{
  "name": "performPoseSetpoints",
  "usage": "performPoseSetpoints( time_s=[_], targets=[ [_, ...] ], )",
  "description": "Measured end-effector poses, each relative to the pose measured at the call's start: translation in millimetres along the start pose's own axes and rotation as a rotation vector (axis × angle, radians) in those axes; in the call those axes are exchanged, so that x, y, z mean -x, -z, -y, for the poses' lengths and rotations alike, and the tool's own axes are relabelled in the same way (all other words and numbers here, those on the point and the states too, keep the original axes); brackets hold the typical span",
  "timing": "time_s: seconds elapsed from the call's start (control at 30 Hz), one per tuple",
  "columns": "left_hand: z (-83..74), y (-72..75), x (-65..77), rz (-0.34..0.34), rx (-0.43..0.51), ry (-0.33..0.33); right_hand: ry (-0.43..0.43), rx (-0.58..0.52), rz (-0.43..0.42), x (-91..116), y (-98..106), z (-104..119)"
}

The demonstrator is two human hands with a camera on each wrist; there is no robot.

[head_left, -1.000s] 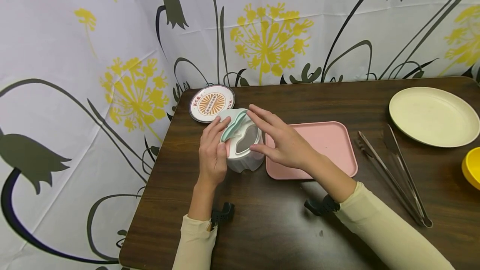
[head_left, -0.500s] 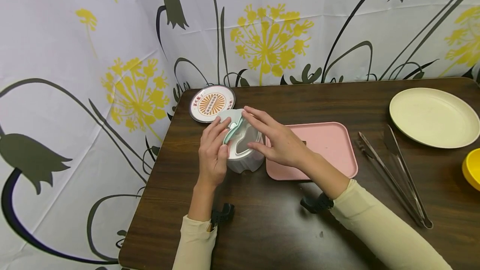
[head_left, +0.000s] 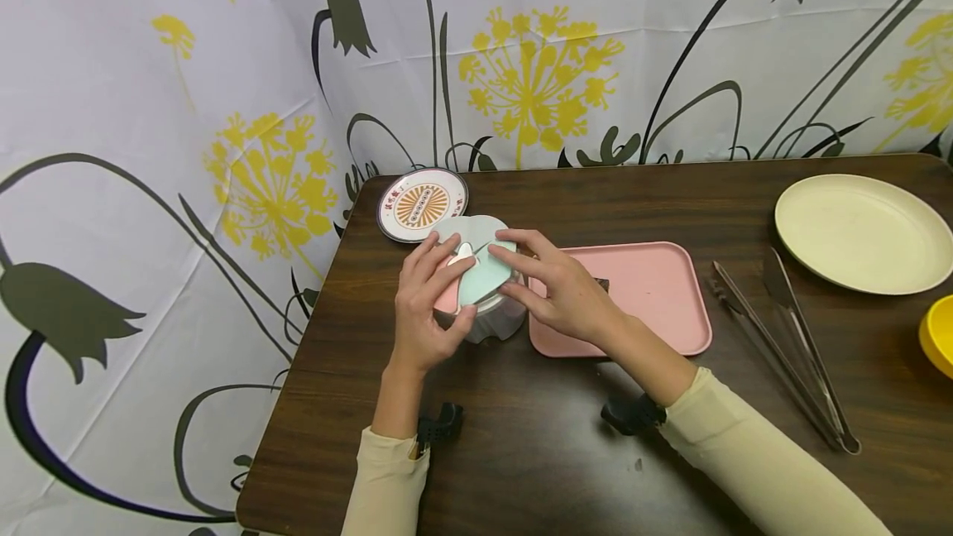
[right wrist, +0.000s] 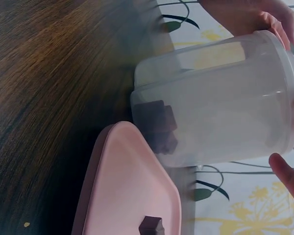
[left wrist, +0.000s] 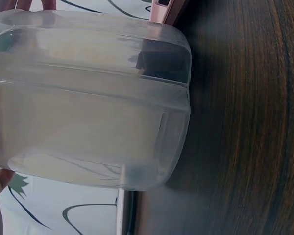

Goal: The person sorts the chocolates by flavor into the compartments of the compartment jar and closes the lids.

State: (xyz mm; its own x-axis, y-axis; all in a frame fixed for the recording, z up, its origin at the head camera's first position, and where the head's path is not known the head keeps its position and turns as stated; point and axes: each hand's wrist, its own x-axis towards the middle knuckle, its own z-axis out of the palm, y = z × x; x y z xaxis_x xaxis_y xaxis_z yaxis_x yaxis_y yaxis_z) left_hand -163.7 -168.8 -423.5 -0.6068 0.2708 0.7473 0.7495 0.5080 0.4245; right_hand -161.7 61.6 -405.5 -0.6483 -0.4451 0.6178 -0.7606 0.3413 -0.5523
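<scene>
A translucent lobed plastic container [head_left: 495, 325] stands upright on the table. Its lid has a mint flap [head_left: 484, 279], a pink flap [head_left: 448, 299] and a pale grey flap [head_left: 476, 228], all lying down. My left hand [head_left: 423, 308] holds the lid's left side, fingers over the top and thumb at the near edge. The fingertips of my right hand [head_left: 566, 292] press the mint flap, the thumb near the rim. Dark brown chunks [right wrist: 156, 122] lie low inside the container, and pale contents show through another part of its wall.
Right beside the container lies a pink tray [head_left: 663, 296] with a dark brown chunk [right wrist: 151, 225] on it. Further right are metal tongs [head_left: 789, 362], a cream plate [head_left: 864, 230] and a yellow bowl [head_left: 940, 333]. A printed white plate [head_left: 405, 230] sits behind the container.
The mint flap has swung from raised to lying over the lid opening, under my right fingertips. My left thumb has shifted towards the lid's near edge.
</scene>
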Motion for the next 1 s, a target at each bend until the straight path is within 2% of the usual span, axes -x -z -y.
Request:
performPoseSetpoints(
  time_s=[0.7, 1.0],
  targets=[
    [-0.3, -1.4, 2.7, 0.004, 0.007, -0.006, 0.014, 0.089, 0.028, 7.7, 0.7, -2.2],
    [-0.1, -1.4, 3.4, 0.000, 0.004, -0.012, 0.024, 0.112, 0.015, 9.1, -0.4, -2.4]
  ],
)
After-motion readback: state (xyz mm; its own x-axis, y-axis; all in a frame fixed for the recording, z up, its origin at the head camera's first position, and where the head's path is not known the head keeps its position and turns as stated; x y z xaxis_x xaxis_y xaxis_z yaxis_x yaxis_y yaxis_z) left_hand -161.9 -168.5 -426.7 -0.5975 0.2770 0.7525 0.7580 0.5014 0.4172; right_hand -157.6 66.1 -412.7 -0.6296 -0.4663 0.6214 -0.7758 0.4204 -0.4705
